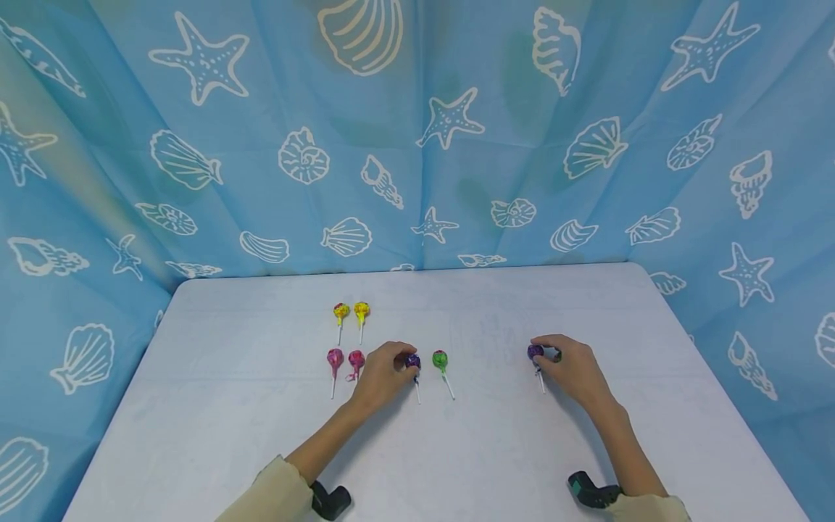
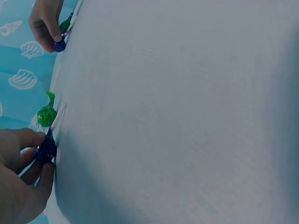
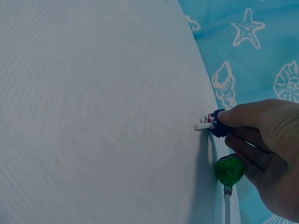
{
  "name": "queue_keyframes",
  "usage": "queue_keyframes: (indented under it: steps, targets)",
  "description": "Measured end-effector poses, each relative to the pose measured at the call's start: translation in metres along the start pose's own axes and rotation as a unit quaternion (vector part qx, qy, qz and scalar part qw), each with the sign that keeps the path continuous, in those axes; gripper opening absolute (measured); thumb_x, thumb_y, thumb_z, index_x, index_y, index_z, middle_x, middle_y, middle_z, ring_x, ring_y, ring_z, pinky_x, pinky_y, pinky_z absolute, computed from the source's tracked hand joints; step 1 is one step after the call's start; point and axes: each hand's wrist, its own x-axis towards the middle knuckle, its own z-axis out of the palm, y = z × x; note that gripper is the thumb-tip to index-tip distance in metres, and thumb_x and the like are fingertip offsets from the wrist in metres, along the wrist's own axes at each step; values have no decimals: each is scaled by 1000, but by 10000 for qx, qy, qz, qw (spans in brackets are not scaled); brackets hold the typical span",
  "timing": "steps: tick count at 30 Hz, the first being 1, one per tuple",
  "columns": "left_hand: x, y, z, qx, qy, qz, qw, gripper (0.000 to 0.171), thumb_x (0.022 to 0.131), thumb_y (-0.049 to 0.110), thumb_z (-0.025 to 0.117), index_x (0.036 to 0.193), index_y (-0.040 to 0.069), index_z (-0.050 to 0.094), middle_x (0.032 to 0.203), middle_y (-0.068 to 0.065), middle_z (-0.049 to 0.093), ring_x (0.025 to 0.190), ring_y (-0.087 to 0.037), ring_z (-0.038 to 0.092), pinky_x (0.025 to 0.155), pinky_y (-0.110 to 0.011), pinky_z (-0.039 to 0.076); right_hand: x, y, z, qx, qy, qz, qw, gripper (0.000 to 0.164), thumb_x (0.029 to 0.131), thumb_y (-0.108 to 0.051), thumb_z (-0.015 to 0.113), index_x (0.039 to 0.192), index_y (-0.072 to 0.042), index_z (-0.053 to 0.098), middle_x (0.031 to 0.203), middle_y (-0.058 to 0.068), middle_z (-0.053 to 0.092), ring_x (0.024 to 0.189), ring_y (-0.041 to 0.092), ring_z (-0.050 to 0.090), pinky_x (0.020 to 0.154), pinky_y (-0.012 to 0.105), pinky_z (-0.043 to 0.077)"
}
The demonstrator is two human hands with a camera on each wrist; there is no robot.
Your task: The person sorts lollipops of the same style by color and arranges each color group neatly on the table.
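Note:
My left hand (image 1: 380, 377) pinches the head of a purple lollipop (image 1: 413, 360) between thumb and fingers, its white stick pointing toward me. Just right of it lies a green lollipop (image 1: 440, 359), which shows beyond the fingers in the left wrist view. Farther right, my right hand (image 1: 574, 368) pinches another purple lollipop (image 1: 535, 351) by its wrapped head. A second green lollipop (image 3: 229, 170) is beside the right fingers, mostly hidden by that hand in the head view. Close to the left hand's knuckles lies a pink lollipop (image 1: 356, 358), its stick partly covered.
Another pink lollipop (image 1: 335, 358) lies at the left of the row. Two yellow lollipops, a left one (image 1: 341, 311) and a right one (image 1: 362, 310), lie behind the pink ones. A white-covered table (image 1: 215, 420) meets a blue seashell curtain (image 1: 417, 181) at its back edge.

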Motion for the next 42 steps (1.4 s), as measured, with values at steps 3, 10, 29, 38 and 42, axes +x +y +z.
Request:
queue_keyframes:
  steps: [3,10,29,38,42]
  targets:
    - [0,0,-1,-154,-50,-43,9999,26,88,5,75,113,1,70,108,-10,69,94,-21,63,85,-36,55,0,0,0,-14,4,-8,10000,30,90,-4,71,118,3,68,122,26,64,118,46,56,98,59,45]
    - [0,4,-6,-664,-458,-275,9964,24,88,6,75,112,5,72,106,-5,70,90,-17,61,80,-25,55,2,0,-1,-1,-20,24,10000,28,89,-5,72,116,3,69,121,26,65,118,46,56,97,59,46]
    - [-20,6,-50,-1112,-561,-482,9910,21,88,3,75,108,9,74,110,-3,70,105,-21,66,91,-29,54,1,1,0,-97,-72,23,9999,28,90,-6,71,117,1,69,122,26,64,119,47,55,98,60,45]
    - [-38,-5,-75,-998,-322,-610,9926,22,84,-2,75,103,9,75,107,-4,70,103,-23,67,89,-30,55,1,0,0,-145,-56,-76,9999,27,90,-5,71,115,2,70,121,26,65,118,47,56,97,60,46]
    - [-48,-13,-84,-986,-245,-717,9922,22,84,-2,76,103,8,75,109,-7,69,104,-26,68,89,-32,55,2,0,1,-185,-60,-47,9998,26,90,-5,71,115,2,70,120,26,65,116,46,58,95,59,48]
